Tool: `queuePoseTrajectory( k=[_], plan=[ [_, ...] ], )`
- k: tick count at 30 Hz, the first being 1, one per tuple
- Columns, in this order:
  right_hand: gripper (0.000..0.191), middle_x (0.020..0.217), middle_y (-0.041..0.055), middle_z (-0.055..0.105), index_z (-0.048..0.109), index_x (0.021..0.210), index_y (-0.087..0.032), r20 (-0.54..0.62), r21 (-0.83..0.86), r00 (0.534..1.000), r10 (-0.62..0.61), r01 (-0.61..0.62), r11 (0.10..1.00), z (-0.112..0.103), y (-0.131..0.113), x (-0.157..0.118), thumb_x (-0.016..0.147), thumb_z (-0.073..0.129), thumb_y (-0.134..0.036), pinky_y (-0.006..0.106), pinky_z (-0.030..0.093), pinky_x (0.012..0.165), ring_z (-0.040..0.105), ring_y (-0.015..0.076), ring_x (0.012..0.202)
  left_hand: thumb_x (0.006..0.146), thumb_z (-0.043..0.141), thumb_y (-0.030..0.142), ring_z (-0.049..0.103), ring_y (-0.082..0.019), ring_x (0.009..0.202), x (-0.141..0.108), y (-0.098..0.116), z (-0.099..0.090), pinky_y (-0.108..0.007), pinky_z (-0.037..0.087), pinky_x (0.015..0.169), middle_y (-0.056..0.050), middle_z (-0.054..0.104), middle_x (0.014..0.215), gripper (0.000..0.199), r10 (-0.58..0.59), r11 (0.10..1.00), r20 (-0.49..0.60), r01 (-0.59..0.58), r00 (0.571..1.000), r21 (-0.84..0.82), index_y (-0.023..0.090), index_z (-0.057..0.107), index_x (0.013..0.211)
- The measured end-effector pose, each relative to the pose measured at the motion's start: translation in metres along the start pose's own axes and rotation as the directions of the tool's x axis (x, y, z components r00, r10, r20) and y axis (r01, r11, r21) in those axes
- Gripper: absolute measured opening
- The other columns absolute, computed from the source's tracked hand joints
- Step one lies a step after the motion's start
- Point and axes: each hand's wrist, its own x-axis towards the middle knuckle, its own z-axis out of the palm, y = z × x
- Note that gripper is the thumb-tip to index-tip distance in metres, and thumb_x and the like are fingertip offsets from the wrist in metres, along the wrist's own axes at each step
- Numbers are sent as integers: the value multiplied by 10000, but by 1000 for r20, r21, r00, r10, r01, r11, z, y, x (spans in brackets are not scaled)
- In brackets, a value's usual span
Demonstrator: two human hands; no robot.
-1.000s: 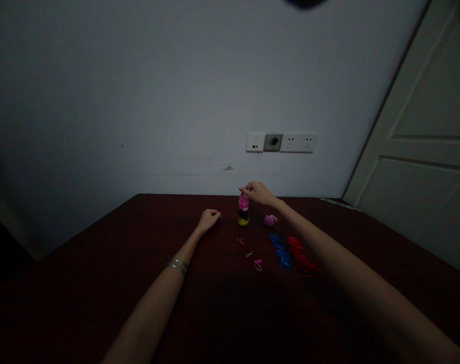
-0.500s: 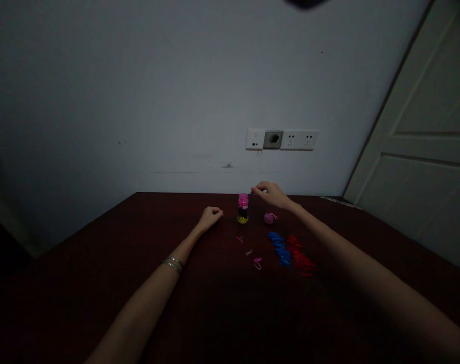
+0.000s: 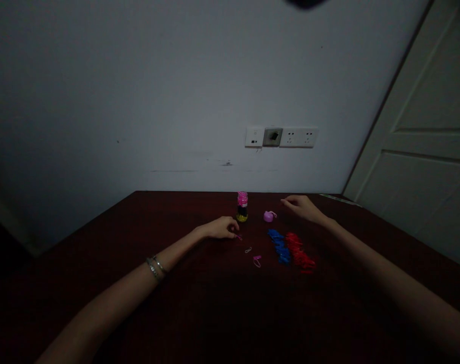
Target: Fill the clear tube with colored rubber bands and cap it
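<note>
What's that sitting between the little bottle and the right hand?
In the head view, a purple cap with a loop sits between the bottle and the right hand.

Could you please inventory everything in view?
Table: one, dark red, foreground
Jar: one, pink, black and yellow, on table
Cap: one, purple, right of jar
Blue heap: one, blue, before cap
Red heap: one, red, beside blue heap
Small pieces: three, pink or pale, left of heaps
Wall: one, grey, behind table
Wall plates: four, white and grey, on wall
Door: one, pale, far right
Dark shape: one, black, top edge
Bracelets: two, silvery, left arm
Left hand: one, at leftmost piece
Right hand: one, right of cap
</note>
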Motion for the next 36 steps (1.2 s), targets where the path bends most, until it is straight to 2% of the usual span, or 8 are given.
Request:
queuePoseTrajectory(
  k=[4,7,10,15,19,27,31,36],
  plan=[
    [421,816,83,675,660,776,-142,-27,-94,1000,8,-10,995,6,34,-20,827,382,-454,284,412,675,590,206,737,685,583,228,532,-132,717,0,3,7,-202,387,612,-47,592,843,185,-30,996,39,27,999,83,167,657,844],
    [437,810,73,689,671,785,-155,-34,-129,996,80,-84,988,10,60,-37,822,376,-475,284,430,667,608,216,730,710,537,198,530,-120,696,2,2,10,-194,384,602,-38,600,812,153,-53,993,80,44,995,108,151,649,802],
    [453,819,75,697,680,799,-159,-46,-132,989,141,-146,980,14,82,-53,812,375,-493,290,445,655,624,229,729,719,511,180,534,-111,694,5,2,14,-190,388,616,-39,618,817,166,-93,990,69,85,993,116,142,652,798],
    [462,924,89,697,697,867,-154,-184,-77,957,224,-242,967,23,105,-68,789,388,-488,324,457,766,630,264,862,676,552,173,540,-106,645,6,12,21,-185,385,580,-36,635,745,163,-170,985,95,170,981,18,117,669,775],
    [482,944,95,693,699,887,-143,-165,-68,954,252,-266,961,25,108,-68,779,392,-499,329,457,781,627,270,885,654,573,168,541,-104,628,5,28,25,-182,378,558,-39,643,719,171,-206,973,139,217,969,-73,96,680,766],
    [508,981,115,683,694,917,-114,-158,-81,952,261,-276,958,26,105,-68,776,381,-490,335,444,815,617,274,919,671,591,245,532,-106,617,2,55,32,-186,356,532,-44,643,697,204,-308,942,144,323,940,-91,95,691,767],
    [503,955,105,692,701,899,-127,-162,-82,947,277,-292,953,26,105,-67,778,373,-489,337,454,789,624,278,899,690,606,353,520,-97,612,0,63,30,-186,343,528,-33,640,693,276,-258,953,201,283,945,-109,103,692,769],
    [481,955,101,692,704,881,-132,-163,-80,948,273,-288,954,26,103,-67,775,382,-475,334,456,782,624,277,895,604,689,452,511,-90,603,-2,71,28,-185,326,521,-8,636,678,330,-161,980,257,185,953,-72,135,688,695]
  ],
)
